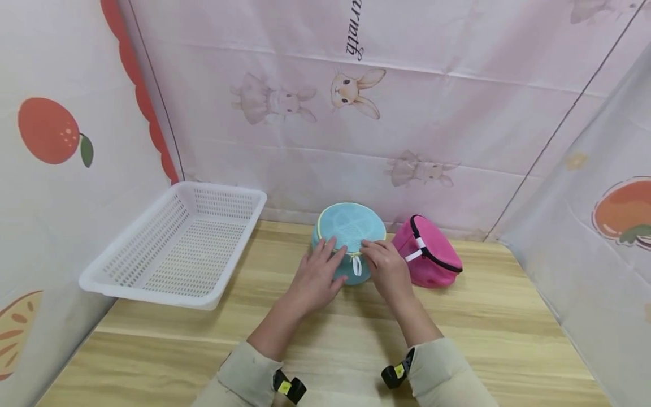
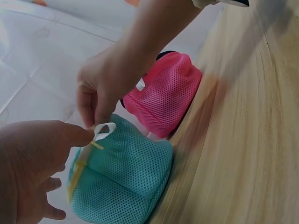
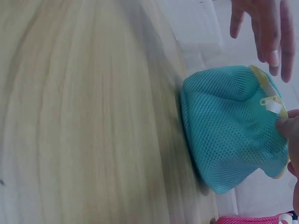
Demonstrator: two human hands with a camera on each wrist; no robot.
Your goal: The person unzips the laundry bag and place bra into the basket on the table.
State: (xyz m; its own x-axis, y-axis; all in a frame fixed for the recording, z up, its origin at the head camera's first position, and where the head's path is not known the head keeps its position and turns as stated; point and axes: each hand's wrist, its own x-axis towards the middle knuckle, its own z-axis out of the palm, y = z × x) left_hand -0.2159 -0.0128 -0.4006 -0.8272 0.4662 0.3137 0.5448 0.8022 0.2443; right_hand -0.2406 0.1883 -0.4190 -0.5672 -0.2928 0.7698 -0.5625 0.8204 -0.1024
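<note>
A teal mesh laundry bag (image 1: 351, 221) with a yellow-edged round top stands on the table, its zipper side facing me. A white loop (image 1: 357, 265) hangs from the zipper at the front rim. My right hand (image 1: 390, 271) pinches the rim just right of the loop, thumb on the outside as the right wrist view shows. Spread and fairly straight, the fingers of my left hand (image 1: 316, 277) lie over the rim's left side, with the thumb close to the zipper. Right beside it sits a pink mesh laundry bag (image 1: 432, 254) with a black zipper and white tab.
A white perforated plastic basket (image 1: 218, 277) stands on the left of the wooden table (image 1: 335, 350). Printed cloth (image 1: 305, 164) hangs behind the bags and along both sides. Bare tabletop lies between the basket and the teal bag.
</note>
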